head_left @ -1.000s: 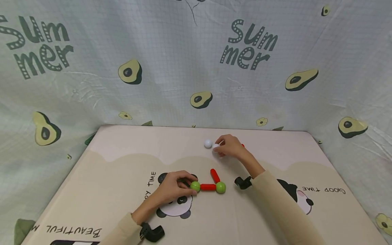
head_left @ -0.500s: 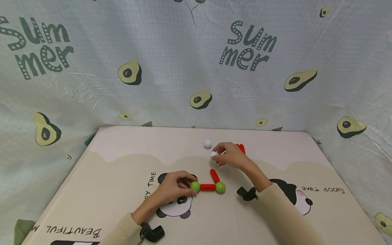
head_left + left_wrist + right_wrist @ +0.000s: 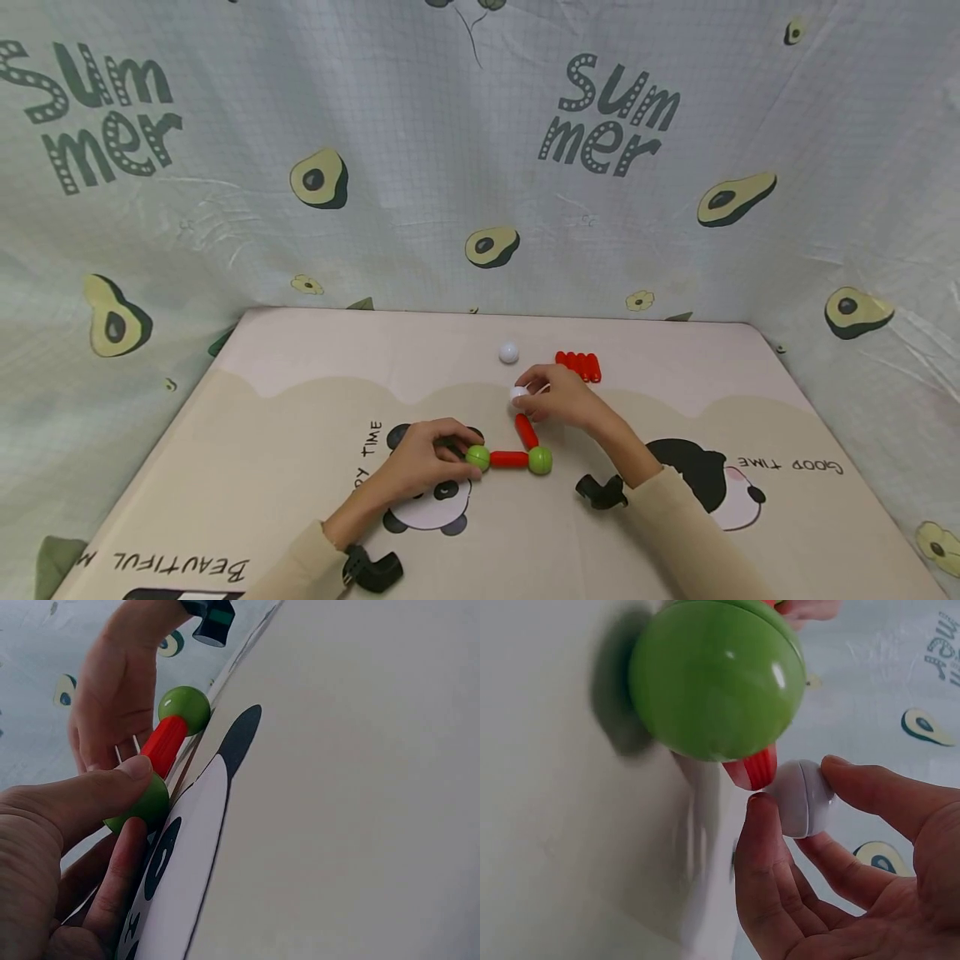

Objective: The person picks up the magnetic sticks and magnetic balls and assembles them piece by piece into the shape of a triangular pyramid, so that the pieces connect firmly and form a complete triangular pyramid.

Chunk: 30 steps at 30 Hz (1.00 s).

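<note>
My left hand (image 3: 429, 461) pinches a green ball (image 3: 478, 457) low over the table's panda print. A red rod (image 3: 510, 459) joins that ball to a second green ball (image 3: 540, 460) on its right. From the second ball another red rod (image 3: 527, 431) points away toward the back. At that rod's far end, my right hand (image 3: 558, 398) holds a white ball (image 3: 518, 395) between thumb and fingers. In the right wrist view the white ball (image 3: 802, 799) sits against or very near the red rod's tip (image 3: 756, 768); contact is unclear.
Behind the right hand, several red rods (image 3: 579, 365) lie side by side. Another white ball (image 3: 508, 352) rests to their left. The table (image 3: 300, 467) has a printed cover and ends at a hanging cloth (image 3: 405, 167) with avocado prints.
My right hand has brought the white ball from the back toward me, to the free end of the red rod. The red rods behind have come into view. My left hand stays put.
</note>
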Motion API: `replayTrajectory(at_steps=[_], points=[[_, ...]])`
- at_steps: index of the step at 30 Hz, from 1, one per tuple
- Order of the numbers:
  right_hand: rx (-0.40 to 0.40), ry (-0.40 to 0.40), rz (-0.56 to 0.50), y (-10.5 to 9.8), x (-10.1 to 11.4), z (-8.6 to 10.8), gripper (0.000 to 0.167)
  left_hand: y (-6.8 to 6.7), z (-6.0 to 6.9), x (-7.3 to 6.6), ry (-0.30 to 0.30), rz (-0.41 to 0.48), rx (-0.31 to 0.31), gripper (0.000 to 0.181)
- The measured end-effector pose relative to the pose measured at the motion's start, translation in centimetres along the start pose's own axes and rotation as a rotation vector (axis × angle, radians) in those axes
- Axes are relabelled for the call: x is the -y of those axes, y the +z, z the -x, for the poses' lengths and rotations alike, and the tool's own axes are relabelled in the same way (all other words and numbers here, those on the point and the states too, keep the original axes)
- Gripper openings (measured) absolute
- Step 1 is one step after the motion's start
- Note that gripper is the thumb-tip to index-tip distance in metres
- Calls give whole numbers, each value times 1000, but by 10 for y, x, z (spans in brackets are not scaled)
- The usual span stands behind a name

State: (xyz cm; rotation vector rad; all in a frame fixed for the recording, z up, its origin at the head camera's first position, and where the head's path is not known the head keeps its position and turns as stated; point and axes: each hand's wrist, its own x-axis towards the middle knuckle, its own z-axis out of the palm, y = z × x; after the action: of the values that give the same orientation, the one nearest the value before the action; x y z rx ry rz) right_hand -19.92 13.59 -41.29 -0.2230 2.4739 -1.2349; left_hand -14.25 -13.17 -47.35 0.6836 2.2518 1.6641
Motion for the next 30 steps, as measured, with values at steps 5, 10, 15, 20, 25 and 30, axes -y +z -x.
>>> replayTrajectory(at_steps=[5, 10, 15, 20, 25, 30], points=[[2, 12, -11, 3, -1, -1, 31, 0, 0, 0, -1, -2, 2, 39], [1, 11, -13, 5, -2, -2, 30, 0, 0, 0, 2, 0, 2, 39], [1, 10, -13, 7, -2, -3, 29, 0, 1, -1, 0, 14, 2, 39], [4, 12, -9, 8, 0, -3, 28, 0, 1, -1, 1, 16, 0, 39], [2, 21, 2, 9, 1, -3, 27, -1, 1, -1, 3, 13, 1, 39], [3, 22, 24, 11, 0, -2, 29, -1, 1, 0, 5, 12, 4, 38]])
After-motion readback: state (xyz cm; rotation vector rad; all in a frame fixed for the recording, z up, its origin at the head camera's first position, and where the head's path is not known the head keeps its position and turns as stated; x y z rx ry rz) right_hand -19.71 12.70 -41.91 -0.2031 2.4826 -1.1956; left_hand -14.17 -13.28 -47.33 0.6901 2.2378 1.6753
